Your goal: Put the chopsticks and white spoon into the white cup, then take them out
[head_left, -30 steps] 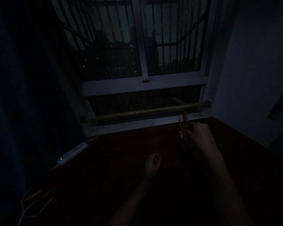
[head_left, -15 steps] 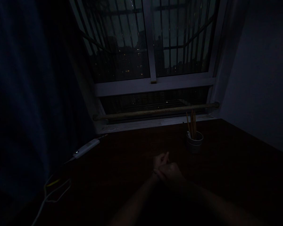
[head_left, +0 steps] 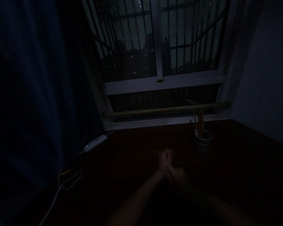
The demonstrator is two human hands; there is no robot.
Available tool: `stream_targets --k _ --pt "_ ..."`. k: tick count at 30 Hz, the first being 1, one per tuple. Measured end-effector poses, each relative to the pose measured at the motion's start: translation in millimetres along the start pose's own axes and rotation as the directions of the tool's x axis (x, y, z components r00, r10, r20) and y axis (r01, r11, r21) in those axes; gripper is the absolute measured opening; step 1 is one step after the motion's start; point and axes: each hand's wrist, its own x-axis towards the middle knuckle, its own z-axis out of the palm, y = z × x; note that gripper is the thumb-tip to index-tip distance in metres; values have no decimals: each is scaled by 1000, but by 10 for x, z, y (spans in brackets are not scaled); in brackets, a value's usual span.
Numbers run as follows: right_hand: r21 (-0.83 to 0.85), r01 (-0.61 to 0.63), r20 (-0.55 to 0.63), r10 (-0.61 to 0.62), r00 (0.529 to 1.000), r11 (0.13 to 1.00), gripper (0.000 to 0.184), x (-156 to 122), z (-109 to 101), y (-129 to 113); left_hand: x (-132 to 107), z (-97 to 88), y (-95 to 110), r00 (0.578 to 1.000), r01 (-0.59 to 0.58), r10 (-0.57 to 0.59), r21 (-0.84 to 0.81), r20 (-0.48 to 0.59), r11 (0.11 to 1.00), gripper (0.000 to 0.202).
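In dim light, my two hands meet over the dark wooden table. My left hand [head_left: 165,158] has its fingers curled, and no object shows in it. A thin bracelet [head_left: 161,169] circles the left wrist. My right hand [head_left: 180,176] presses against the heel of the left hand near that wrist, its thumb side lying along it and its other fingers mostly hidden. To the right of both hands stands a grey cup [head_left: 202,143] with several thin wooden sticks [head_left: 201,122] and a small pale item upright in it.
A white power strip [head_left: 95,143] lies at the table's left edge by a blue curtain [head_left: 44,94]. White cables [head_left: 54,199] run along the lower left. Behind the table [head_left: 136,150] are a barred window, a horizontal pole [head_left: 155,110] and a pale wall on the right.
The view has shifted, so the room sits further right. My right hand has slid back from over the left hand towards its wrist, showing more of the left hand and bracelet.
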Motion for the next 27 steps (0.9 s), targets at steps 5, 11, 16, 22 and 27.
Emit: stream_targets --k 5,11,16,22,27 --pt "128 -22 -15 24 1000 992 42 5 -38 30 -1 38 -47 994 -113 113 -130 -11 985 33" --pt "584 -173 -66 259 964 793 63 8 -79 32 -113 32 189 994 -62 96 -445 55 893 36" --pt "870 -210 5 417 909 447 63 -24 -69 50 -323 89 271 897 67 128 -417 424 906 57" --pt "959 -218 112 460 881 182 59 -20 34 93 -343 69 242 872 170 35 -368 488 914 60" --pt "938 -226 77 477 875 263 55 41 32 71 -337 85 257 893 246 -94 -302 440 921 59"
